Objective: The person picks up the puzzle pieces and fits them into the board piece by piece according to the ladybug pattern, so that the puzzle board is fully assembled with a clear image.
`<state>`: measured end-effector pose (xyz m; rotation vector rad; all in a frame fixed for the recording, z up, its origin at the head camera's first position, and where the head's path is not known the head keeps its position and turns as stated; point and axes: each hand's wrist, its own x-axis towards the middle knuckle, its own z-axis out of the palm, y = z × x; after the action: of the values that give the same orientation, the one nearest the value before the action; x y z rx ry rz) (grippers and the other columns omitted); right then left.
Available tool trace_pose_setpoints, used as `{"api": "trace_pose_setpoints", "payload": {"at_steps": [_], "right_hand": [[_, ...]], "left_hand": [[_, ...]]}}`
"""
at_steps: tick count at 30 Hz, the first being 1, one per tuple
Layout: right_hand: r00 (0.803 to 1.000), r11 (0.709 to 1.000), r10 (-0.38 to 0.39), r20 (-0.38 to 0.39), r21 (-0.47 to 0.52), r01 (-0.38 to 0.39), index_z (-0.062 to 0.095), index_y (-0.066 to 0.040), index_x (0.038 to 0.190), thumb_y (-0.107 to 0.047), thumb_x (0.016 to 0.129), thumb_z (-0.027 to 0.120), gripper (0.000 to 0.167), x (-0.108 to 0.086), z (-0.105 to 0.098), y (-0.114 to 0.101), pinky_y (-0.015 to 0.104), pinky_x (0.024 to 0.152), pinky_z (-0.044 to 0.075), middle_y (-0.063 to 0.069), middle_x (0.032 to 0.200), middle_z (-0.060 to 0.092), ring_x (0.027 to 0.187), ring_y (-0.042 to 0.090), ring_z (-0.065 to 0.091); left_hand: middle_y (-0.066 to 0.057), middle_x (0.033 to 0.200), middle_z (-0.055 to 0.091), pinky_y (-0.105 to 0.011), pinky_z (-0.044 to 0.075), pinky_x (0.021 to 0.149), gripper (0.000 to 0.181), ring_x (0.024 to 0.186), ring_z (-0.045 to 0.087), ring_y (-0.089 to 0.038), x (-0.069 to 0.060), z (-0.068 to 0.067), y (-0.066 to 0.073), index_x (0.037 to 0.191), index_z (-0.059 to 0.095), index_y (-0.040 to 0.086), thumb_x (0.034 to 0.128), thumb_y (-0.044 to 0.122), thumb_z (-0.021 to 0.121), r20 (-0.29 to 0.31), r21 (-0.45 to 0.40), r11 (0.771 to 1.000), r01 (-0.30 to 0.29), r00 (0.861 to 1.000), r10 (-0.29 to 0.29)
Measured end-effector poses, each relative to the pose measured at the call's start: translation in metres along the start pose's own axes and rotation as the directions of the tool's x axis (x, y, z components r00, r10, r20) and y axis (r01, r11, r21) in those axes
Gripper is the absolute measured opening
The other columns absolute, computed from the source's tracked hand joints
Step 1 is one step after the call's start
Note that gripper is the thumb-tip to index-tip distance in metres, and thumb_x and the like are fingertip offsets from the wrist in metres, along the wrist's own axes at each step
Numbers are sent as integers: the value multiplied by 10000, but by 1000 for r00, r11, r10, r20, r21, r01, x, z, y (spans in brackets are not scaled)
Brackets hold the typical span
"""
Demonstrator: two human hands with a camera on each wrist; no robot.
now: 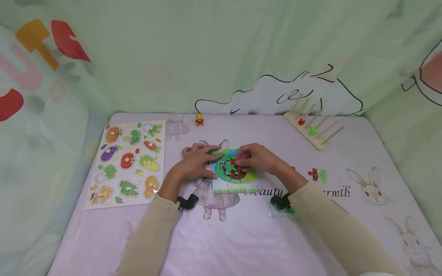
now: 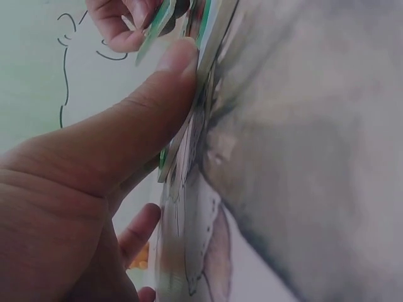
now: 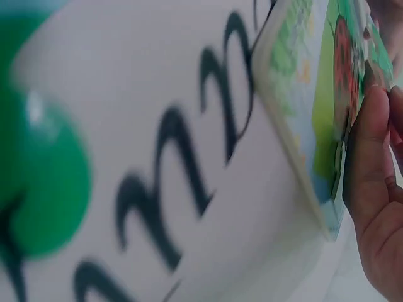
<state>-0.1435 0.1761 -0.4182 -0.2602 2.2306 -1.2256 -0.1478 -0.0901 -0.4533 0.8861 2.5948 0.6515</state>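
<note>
A square ladybug puzzle board lies on the table in the middle of the head view, with a green, grassy picture. My left hand rests at its left side, the thumb against the edge and other fingers reaching over the upper corner. In the left wrist view the thumb lies straight along the board's edge. Over the picture, my right hand pinches a puzzle piece with red and green on it. The right wrist view shows that piece tilted above the board, partly hidden by fingers.
Loose puzzle pieces lie to the right, with more partly under the right wrist. A vegetable peg board is at left, a small bear figure at the back, and a wooden peg rack with red and green pieces at back right.
</note>
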Motion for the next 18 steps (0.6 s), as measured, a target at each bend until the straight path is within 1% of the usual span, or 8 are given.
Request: {"api": "trace_pose_setpoints", "payload": {"at_steps": [2, 5, 9, 14, 18], "right_hand": [[1000, 1000, -9, 2, -11, 9, 689, -21, 1017, -132, 955, 723, 132, 1, 3, -2, 327, 778, 615, 96, 949, 721, 818, 191, 680], [1000, 998, -19, -7, -60, 18, 699, -42, 1023, -129, 952, 719, 114, 2, 6, -5, 302, 777, 578, 75, 932, 715, 827, 187, 656], [1000, 995, -10, -22, -102, 8, 711, -60, 1044, -105, 928, 721, 125, 2, 9, -9, 301, 783, 520, 64, 922, 709, 852, 200, 623], [998, 992, 8, -56, -128, -15, 728, -71, 1059, -134, 914, 752, 160, 4, 13, -10, 314, 802, 532, 61, 928, 736, 873, 201, 647], [995, 986, 39, -87, -158, -52, 743, -85, 1050, -174, 900, 783, 179, 6, 18, -12, 326, 812, 544, 48, 934, 753, 888, 201, 666]], "left_hand": [[156, 1657, 298, -609, 166, 1098, 813, 1470, 234, -297, 0, 0, 0, 1537, 444, 364, 826, 540, 795, 2, 0, 1000, 3, 1000, -3], [160, 1661, 291, -607, 171, 1098, 817, 1468, 236, -293, 0, -1, 1, 1537, 443, 369, 821, 547, 794, 7, 1, 1000, 11, 1000, -11], [166, 1663, 284, -606, 173, 1100, 822, 1467, 236, -291, 1, -2, 3, 1537, 443, 370, 817, 551, 795, 14, 5, 1000, 23, 1000, -23], [172, 1663, 280, -601, 172, 1101, 827, 1464, 235, -289, 1, -1, 3, 1537, 439, 377, 813, 550, 800, 15, 7, 1000, 29, 999, -29], [168, 1666, 277, -603, 174, 1102, 827, 1467, 236, -299, 1, -1, 4, 1536, 440, 380, 812, 541, 804, 13, 6, 999, 32, 999, -33]]}}
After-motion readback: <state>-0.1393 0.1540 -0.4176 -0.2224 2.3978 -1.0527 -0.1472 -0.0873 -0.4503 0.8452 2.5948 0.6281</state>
